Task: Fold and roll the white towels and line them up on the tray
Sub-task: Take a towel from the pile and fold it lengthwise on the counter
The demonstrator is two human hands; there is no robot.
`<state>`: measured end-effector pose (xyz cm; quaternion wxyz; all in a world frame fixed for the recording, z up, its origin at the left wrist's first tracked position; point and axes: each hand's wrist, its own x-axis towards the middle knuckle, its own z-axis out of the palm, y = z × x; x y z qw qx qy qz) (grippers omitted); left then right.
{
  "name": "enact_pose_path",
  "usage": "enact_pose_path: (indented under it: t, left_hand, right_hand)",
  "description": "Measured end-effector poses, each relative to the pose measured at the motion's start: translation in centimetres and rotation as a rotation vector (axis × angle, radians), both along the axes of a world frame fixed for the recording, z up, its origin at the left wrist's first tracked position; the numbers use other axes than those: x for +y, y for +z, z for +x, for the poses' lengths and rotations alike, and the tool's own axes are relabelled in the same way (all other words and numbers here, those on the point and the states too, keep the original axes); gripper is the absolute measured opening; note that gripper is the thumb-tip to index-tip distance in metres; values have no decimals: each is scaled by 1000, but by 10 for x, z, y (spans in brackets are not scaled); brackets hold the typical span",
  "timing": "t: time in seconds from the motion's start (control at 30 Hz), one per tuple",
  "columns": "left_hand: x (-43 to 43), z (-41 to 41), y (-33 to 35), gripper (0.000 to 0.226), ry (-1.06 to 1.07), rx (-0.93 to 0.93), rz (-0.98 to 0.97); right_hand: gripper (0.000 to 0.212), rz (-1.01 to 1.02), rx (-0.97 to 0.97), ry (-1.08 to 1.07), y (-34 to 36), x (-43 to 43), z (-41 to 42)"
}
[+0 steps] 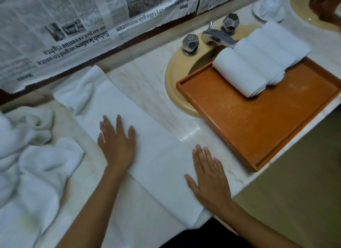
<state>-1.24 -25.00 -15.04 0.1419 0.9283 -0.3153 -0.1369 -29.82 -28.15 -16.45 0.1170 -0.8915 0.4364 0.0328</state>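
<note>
Folded towel [147, 146] lies flat under both hands [118, 146].

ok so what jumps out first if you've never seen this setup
The left hand and right hand press flat on a long folded towel at centre. To the right, an orange tray holds rolled towels lined up at its far end. Newspaper hangs along the back.
</note>
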Motion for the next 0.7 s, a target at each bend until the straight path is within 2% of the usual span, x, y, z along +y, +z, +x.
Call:
enact_pose_path:
  t: [0.1,0.2,0.27,0.4,0.6,0.7]
  left_hand:
    - [32,-95,-9,67,-254,-9,19]
    - [62,-137,-23,63,-222,-70,55]
    - [78,-134,-27,63,-190,-120,55]
    - [99,-108,-31,63,-269,-154,29]
    - [116,-82,-24,66,-338,-146,66]
    - [123,-112,-18,69,-266,-70,71]
  right_hand:
    - [75,10,-5,-2,-1,2,-1]
    - [76,26,5,-26,0,12,-4]
    - [77,41,26,-56,-1,26,-4]
    - [84,115,69,-56,12,48,5]
    - [65,114,-1,243,13,62,18]
    - [63,54,20,260,7,67,15]
